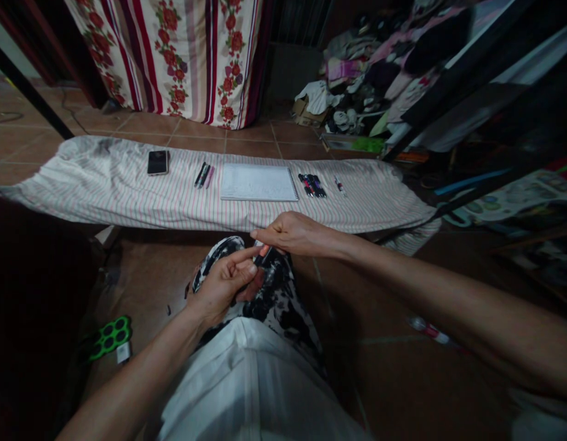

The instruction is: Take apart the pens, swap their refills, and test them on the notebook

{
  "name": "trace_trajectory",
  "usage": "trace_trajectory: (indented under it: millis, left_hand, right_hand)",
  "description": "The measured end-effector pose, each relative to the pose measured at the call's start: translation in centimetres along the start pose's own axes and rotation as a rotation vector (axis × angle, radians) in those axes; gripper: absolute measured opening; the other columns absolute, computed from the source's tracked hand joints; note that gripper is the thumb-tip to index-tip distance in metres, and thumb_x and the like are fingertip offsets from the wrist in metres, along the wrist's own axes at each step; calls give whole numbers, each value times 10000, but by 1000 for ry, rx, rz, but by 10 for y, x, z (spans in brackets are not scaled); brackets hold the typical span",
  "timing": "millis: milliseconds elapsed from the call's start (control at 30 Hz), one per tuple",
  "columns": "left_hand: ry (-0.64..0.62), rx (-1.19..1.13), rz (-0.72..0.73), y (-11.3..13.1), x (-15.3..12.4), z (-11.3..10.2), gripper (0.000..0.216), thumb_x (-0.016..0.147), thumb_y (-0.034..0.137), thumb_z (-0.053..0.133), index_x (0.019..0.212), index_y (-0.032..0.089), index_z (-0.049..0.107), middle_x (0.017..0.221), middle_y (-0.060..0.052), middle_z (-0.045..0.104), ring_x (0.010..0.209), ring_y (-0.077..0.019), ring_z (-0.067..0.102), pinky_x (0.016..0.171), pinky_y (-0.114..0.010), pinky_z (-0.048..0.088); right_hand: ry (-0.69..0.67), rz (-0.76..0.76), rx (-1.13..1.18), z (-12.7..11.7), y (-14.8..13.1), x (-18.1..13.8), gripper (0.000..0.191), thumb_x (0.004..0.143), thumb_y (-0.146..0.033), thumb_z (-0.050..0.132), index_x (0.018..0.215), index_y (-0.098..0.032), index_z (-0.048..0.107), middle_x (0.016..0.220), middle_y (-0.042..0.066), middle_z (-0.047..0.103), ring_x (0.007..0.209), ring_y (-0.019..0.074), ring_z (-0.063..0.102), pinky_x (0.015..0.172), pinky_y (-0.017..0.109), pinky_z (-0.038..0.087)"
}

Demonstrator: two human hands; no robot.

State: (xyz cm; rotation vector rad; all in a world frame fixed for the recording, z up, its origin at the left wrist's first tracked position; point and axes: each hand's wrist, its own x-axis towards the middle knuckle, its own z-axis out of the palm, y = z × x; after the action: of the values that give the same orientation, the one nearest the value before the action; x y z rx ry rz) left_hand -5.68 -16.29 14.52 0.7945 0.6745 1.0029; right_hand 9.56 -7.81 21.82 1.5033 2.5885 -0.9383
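Above my lap my two hands meet, just in front of the near edge of the cloth-covered bench. My left hand [226, 278] is closed in a pinch, with thumb and forefinger at a small slim dark object [261, 257] that has an orange-red spot near its upper end. Its exact kind does not show. From the right, my right hand [288, 234] is closed over the upper end of the same object, its fingertips partly hidden. Beyond the hands lies a spiral notebook [259, 182], open to a pale page. Several pens [312, 185] lie right of it, with more pens [204, 176] left.
Striped cloth [187, 205] covers the bench. A phone [158, 162] lies toward its left, and a small pen-like item [340, 185] toward its right. On the floor are a green holed object [109, 339] and a bottle [429, 329]. Clothes [357, 73] are heaped behind.
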Motion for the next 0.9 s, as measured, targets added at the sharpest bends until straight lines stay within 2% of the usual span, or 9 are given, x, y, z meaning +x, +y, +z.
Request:
trace_trajectory:
  millis: [100, 167, 267, 333, 400, 533, 667, 767, 900]
  left_hand:
    - [-20, 9, -23, -1, 0, 0, 392, 783, 319, 606, 1120, 119, 589, 569, 36, 455, 401, -20, 306, 409, -199, 134]
    - [-3, 5, -26, 0, 1, -1, 366, 795, 315, 589, 1103, 117, 605, 540, 47, 422, 392, -15, 267, 414, -201, 121]
    - [55, -26, -25, 4, 2, -4, 357, 782, 306, 601, 1080, 110, 616, 526, 49, 418, 385, -14, 244, 411, -205, 111]
    - [84, -46, -31, 8, 1, -8, 354, 756, 298, 629, 1054, 106, 625, 551, 40, 443, 386, -12, 256, 402, -206, 108]
    - [83, -57, -55, 10, 0, -11, 352, 737, 293, 647, 1033, 103, 629, 581, 31, 461, 391, -11, 273, 393, -204, 103]
    - [18, -52, -79, 10, -5, -10, 345, 764, 315, 621, 1030, 95, 622, 538, 45, 425, 380, -9, 253, 389, -199, 98]
    - [-17, -27, -62, 7, -8, -2, 396, 781, 313, 608, 1119, 108, 579, 513, 56, 403, 388, -11, 248, 394, -187, 105]
    - [42, -43, -66, 2, -11, 2, 473, 761, 325, 632, 1175, 119, 535, 510, 58, 424, 373, -15, 244, 378, -184, 99]
    - [134, -48, -66, -4, -14, 6, 512, 737, 352, 657, 1177, 124, 526, 488, 67, 430, 355, -19, 256, 373, -176, 114]
  right_hand:
    - [-34, 42, -63, 0, -4, 3, 638, 839, -609, 311, 498, -156, 604, 433, 14, 478, 437, 105, 432, 502, 247, 293]
    - [-26, 3, -93, 0, -5, 3, 621, 856, -594, 293, 587, -166, 655, 512, 34, 560, 504, 129, 499, 543, 251, 329]
    - [57, -146, -35, 2, -2, 3, 489, 886, -506, 331, 810, -179, 685, 716, 50, 659, 651, 151, 577, 618, 251, 379]
    - [104, -279, 90, 2, 4, 4, 358, 878, -422, 413, 985, -175, 649, 843, 50, 680, 740, 150, 602, 659, 242, 407]
    - [104, -398, 192, 1, 10, 4, 308, 848, -333, 492, 1079, -170, 613, 931, 47, 681, 814, 143, 612, 702, 232, 425]
    - [55, -469, 147, -2, 17, 5, 236, 835, -281, 518, 941, -152, 685, 857, 41, 690, 748, 127, 614, 678, 218, 423]
    - [-21, -481, 38, -3, 15, 3, 321, 876, -328, 444, 846, -162, 717, 739, 29, 673, 652, 111, 578, 599, 208, 376]
    - [0, -405, -69, 1, 12, 0, 348, 878, -360, 424, 837, -186, 722, 675, 16, 645, 600, 105, 544, 558, 211, 322]
    - [42, -230, -189, 11, 7, -7, 414, 880, -408, 383, 760, -199, 719, 594, 11, 607, 535, 108, 494, 522, 232, 250]
